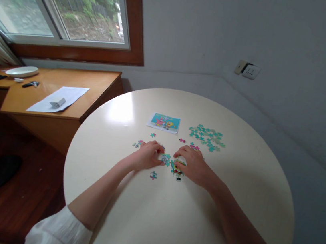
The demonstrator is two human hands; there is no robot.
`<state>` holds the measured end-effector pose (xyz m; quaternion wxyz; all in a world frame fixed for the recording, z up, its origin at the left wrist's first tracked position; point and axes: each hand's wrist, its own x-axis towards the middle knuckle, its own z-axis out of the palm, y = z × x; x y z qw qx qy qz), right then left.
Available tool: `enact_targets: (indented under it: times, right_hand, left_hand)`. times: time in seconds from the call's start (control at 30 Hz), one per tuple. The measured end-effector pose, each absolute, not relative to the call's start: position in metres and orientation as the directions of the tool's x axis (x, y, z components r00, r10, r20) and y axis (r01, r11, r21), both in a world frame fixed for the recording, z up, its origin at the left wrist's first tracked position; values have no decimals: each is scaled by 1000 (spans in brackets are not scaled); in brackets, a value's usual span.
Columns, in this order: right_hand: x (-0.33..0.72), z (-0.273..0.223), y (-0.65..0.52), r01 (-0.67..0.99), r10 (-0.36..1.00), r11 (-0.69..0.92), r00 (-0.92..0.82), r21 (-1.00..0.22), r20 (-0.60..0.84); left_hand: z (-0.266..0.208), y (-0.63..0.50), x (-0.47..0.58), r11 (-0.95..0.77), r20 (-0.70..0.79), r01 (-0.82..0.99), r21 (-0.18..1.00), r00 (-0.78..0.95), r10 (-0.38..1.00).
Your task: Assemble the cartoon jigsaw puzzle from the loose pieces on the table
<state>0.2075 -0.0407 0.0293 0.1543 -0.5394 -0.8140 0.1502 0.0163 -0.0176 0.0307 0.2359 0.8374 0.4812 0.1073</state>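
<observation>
My left hand (148,156) is closed at the left edge of a small joined patch of teal jigsaw pieces (164,160), thumb and fingers curled against it. Just to the right, my right hand (195,165) curls its fingers and thumb over a yellow-and-teal joined patch of jigsaw pieces (177,167), partly hiding it. A narrow gap shows between the two patches. Below them lies a loose jigsaw piece (153,175). Pink jigsaw pieces (195,146) lie behind my right hand, and several others (137,144) sit beside my left hand.
A cartoon reference picture (165,123) lies farther back on the round white table (163,223). To its right spreads a pile of teal jigsaw pieces (207,137). At left, a wooden desk (101,85) holds a paper sheet (71,97), a small white box (58,102) and a white plate (22,71).
</observation>
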Motion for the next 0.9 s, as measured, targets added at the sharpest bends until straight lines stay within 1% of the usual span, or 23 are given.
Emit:
enact_targets:
  times: [0.33,0.6,0.9]
  right_hand:
    - [208,26,-40,839,926,368,-368,-401,80]
    - [209,24,-40,828,922,382,-375,-410,102]
    - [206,27,-40,821,923,374,-377,-432,81]
  left_hand:
    - [29,-17,16,-427,-46,765,483,509,860]
    - [29,-16,14,-383,-49,790,479,460,886]
    - [30,-18,17,-359,-32,801,478,424,905]
